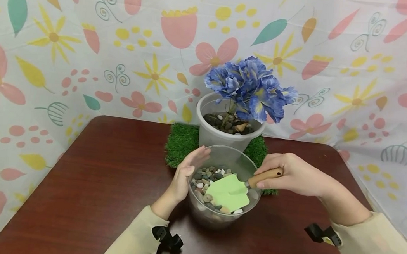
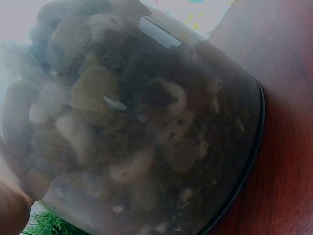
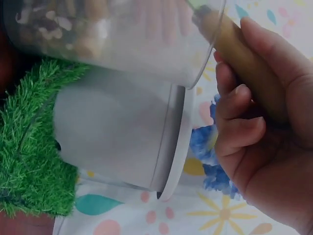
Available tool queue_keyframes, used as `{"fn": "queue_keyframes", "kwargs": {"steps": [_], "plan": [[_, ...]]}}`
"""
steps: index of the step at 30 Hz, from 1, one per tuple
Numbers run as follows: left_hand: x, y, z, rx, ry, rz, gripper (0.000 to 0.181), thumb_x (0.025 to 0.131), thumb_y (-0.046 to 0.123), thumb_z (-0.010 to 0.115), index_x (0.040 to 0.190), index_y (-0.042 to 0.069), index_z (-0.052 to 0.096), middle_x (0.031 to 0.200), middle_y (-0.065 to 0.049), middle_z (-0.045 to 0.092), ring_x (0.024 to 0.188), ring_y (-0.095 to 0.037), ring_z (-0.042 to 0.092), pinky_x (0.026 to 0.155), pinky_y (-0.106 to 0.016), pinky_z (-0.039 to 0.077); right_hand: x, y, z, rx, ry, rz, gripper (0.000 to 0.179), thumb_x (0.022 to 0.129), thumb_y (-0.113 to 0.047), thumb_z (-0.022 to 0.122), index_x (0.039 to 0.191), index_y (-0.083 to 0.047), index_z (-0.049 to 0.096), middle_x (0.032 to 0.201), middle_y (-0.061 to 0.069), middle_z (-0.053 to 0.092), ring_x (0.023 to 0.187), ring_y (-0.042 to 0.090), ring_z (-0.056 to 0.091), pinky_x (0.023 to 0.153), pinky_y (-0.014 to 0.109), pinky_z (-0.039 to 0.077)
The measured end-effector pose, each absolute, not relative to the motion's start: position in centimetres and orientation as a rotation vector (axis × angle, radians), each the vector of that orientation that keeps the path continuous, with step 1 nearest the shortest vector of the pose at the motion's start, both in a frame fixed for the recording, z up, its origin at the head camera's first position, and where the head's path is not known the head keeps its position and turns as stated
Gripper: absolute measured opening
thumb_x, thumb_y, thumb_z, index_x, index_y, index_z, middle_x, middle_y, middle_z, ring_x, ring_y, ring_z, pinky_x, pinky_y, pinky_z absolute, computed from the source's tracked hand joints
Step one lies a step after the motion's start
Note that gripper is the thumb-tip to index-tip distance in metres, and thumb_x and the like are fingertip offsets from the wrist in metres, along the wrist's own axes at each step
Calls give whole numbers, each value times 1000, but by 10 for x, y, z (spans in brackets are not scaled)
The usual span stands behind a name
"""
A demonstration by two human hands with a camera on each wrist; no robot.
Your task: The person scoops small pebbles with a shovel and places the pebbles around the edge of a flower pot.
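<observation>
My right hand (image 1: 291, 175) grips the wooden handle (image 1: 265, 177) of a small garden trowel with a light green blade (image 1: 229, 192). The blade lies inside a clear round container (image 1: 206, 218), tilted over a bed of mixed pebbles (image 1: 202, 184). On the container's left side, my left hand (image 1: 181, 178) rests against the outer wall. Its fairly straight fingers show through the clear plastic in the right wrist view. Stones and dark grit press against the container wall (image 2: 195, 147) in the left wrist view; there only a bit of the left hand (image 2: 12, 210) shows.
Just behind the container stands a white pot (image 1: 210, 137) with blue artificial flowers (image 1: 251, 87) and stones in it. Beneath that pot is a green turf mat (image 1: 181, 143). A floral cloth (image 1: 141, 53) hangs behind the dark wooden table (image 1: 116, 184).
</observation>
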State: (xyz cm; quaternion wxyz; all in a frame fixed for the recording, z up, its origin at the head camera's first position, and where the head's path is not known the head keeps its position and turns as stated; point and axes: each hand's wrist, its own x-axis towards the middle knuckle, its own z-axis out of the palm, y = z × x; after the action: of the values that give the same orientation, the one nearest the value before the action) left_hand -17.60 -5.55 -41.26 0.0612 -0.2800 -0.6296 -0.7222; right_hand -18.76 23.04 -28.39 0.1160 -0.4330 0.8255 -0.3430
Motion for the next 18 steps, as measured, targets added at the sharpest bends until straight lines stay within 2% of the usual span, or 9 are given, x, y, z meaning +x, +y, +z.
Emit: {"fn": "queue_keyframes", "kwargs": {"steps": [6,18], "plan": [[-176,-56,-413,-856,-1906,-2175,64,88,20,22,145,-8,23,143,-33,35,132,-48,35,111,-61,24,-189,234,-277,-1254,2357,-988,19,84,-13,69,101,-21,73,86,-4,63,66,6,55,51,23,47],[-177,-57,-413,-863,-1896,-2150,63,88,20,23,145,-8,24,142,-33,36,131,-48,36,110,-60,27,-172,214,-293,-1399,2511,-987,18,82,-16,71,97,-25,73,81,-14,60,61,0,47,49,15,40]]}}
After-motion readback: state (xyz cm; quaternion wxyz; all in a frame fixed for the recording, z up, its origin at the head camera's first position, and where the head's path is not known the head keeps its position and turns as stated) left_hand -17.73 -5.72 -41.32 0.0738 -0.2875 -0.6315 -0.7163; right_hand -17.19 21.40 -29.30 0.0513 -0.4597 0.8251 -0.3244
